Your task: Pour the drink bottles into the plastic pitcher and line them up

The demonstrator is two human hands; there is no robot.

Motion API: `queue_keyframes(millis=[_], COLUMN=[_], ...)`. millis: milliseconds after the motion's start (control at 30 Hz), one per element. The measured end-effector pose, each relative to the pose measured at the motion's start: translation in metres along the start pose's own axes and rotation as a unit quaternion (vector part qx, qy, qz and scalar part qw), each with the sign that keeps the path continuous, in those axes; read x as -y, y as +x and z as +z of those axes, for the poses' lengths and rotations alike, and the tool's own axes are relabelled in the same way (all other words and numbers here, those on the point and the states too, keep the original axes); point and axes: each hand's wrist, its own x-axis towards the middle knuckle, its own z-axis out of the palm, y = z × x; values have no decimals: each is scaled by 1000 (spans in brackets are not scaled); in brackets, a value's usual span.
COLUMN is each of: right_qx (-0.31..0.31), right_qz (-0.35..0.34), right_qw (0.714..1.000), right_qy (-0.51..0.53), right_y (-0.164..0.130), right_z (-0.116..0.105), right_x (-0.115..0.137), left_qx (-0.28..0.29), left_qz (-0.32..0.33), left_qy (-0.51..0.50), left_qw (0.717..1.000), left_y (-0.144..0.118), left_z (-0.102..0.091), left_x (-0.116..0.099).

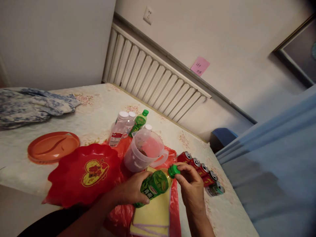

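My left hand (134, 190) is wrapped round a green-labelled drink bottle (158, 184), which is tilted with its neck up to the right. On the neck sits a green cap (174, 170), pinched between the thumb and fingers of my right hand (191, 184). Whether the cap is loose or screwed on I cannot tell. Just behind the bottle stands a clear plastic jug (140, 151) with some dark matter visible inside. Folded yellow cloths (153, 214) lie beneath the bottle, on a red plastic bag (118, 217).
A red scalloped tray (71, 174) and an orange divided plate (46, 148) lie left. Clear white-capped bottles (118, 128) and another green bottle (139, 123) stand behind the jug. Several drink cans (203, 169) line the right. Patterned fabric (32, 105) lies far left; a radiator (153, 75) runs behind.
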Motion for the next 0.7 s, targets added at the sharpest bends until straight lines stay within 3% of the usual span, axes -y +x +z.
queue_keyframes(millis=[267, 700], right_qx=[62, -30], right_qz=[29, 26], right_qw=[998, 999], right_qy=[-15, -36], right_y=[-2, -4], right_z=[-9, -8], right_x=[3, -6], left_qx=[-5, -1], left_qz=[9, 10], left_qy=[4, 19], left_qw=[1000, 1000], left_y=[1, 5], left_z=[1, 4], left_x=[-1, 1])
